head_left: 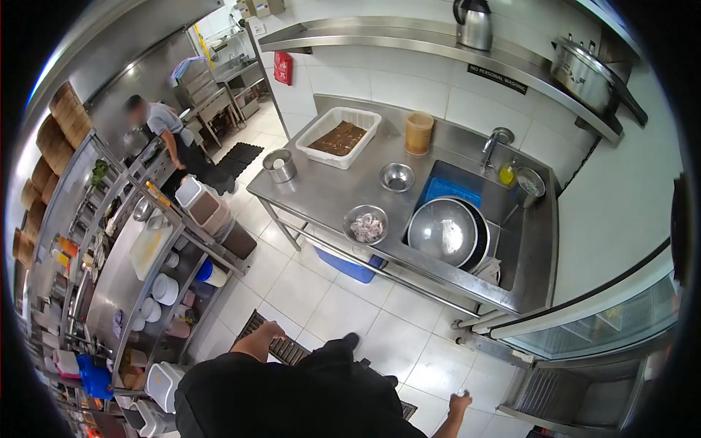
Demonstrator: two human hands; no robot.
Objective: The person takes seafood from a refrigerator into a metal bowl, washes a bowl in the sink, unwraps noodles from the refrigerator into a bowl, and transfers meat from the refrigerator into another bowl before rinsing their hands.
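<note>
Both arms hang low beside my dark clothing. My left hand (272, 331) is over the floor grate (292, 352), its fingers small and hard to make out. Off to the right, my right hand (460, 401) hangs over the white floor tiles, also too small to read clearly. Neither hand touches the steel counter (321, 191). On the counter, a metal bowl (366, 224) of pale pieces stands near the front edge, with a smaller metal bowl (396, 177) behind it. A white tray (315, 155) holds something brown.
The sink (520, 255) holds large metal bowls (442, 231). A tall brown container (418, 133) and a metal pot (280, 166) stand on the counter. Shelving (191, 235) runs along the left. Another person (164, 124) stands at the back left. A glass-doored unit (606, 321) is at right.
</note>
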